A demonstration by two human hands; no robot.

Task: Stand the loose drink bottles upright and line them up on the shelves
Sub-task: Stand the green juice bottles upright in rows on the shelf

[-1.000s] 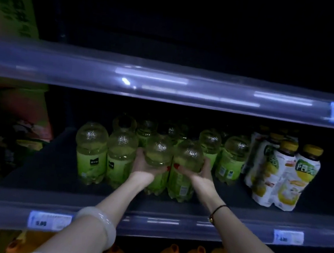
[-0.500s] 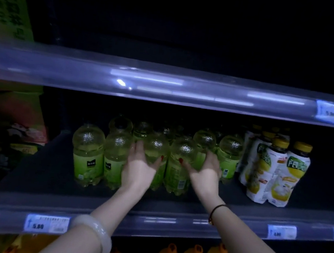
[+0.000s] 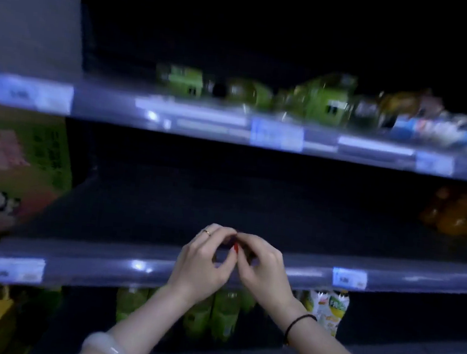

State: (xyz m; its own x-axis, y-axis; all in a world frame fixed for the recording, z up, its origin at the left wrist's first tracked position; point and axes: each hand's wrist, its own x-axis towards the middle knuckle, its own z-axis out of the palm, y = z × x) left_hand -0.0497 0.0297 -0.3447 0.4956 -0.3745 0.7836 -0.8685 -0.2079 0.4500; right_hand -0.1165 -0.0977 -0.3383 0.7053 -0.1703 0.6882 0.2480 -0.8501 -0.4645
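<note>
Bottles [image 3: 319, 101] lie sideways on the top shelf [image 3: 203, 120]; I judge them heavy and smooth, so grasp the body. Left hand [image 3: 203, 263] and right hand [image 3: 264, 269] meet, fingers curled, seemingly holding nothing.

Left hand [image 3: 203, 263] and right hand [image 3: 263, 269] off the green bottles [image 3: 223, 317], raised, fingers [image 3: 215, 232] meeting at higher shelf edge [image 3: 102, 264]

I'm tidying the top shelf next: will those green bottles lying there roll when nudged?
Probably. The green bottles lie on their rounded sides, so a push may roll them toward the shelf edge. They seem filled with liquid, so likely fairly heavy. Blur hides finer detail.
</note>
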